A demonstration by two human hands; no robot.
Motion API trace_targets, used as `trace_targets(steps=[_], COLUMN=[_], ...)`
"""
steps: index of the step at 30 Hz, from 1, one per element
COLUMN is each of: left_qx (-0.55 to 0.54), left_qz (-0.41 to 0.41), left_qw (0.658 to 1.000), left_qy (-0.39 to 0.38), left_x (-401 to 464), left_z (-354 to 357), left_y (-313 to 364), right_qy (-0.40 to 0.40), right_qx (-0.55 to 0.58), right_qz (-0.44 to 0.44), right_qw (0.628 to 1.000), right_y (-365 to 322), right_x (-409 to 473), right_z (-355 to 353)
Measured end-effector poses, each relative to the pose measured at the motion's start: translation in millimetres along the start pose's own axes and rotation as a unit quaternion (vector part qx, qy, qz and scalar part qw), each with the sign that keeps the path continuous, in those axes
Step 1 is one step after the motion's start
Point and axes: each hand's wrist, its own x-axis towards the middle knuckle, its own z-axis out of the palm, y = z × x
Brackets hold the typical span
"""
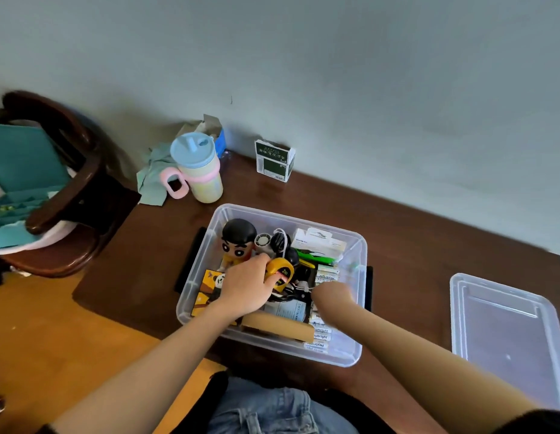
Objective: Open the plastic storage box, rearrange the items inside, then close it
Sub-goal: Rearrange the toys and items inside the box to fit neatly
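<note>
Clear plastic storage box [355,355] sits open on the bench [413,245]; lid [504,327] lies well apart, right. Left hand [247,286] fingers [280,280] grasp the yellow tape measure [283,270]. Right hand [331,296] blurred: state unclear. Lift clear of cables before repositioning.

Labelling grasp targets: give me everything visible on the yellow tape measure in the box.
The tape measure is a small rounded yellow case with a black panel marked "2m". It sits mid-box in the clear storage box, above black cables, beside the figurine. The left hand closes around its left side. Its underside is hidden.
</note>
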Motion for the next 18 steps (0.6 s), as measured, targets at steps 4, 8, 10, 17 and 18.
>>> trace_targets(steps=[4,8,10,17,18], left_qx=[-0.004,-0.006,-0.002,-0.004,-0.008], left_qz=[0.003,-0.006,-0.008,-0.016,-0.014], left_qw=[1.000,1.000,1.000,1.000,1.000], left_qy=[0.003,-0.002,-0.005,-0.025,-0.025], left_x=[0.4,1.4,2.1,3.0,3.0], left_z=[2.3,3.5,4.3,4.6,4.3], left_y=[-1.4,-1.7,-1.6,-3.9,-3.7], right_qy=[-0.003,0.003,0.006,0.096,0.113], right_qx=[0.012,0.098,0.110,0.107,0.091], right_qz=[0.010,0.010,0.020,0.066,0.065], right_qw=[1.000,0.995,0.994,0.987,0.987], right_y=[-0.1,-2.2,-4.6,-5.0,-1.4], right_x=[3.1,3.5,3.4,-0.7,-1.7], right_z=[-1.0,-1.1,0.4,-7.1,-7.2])
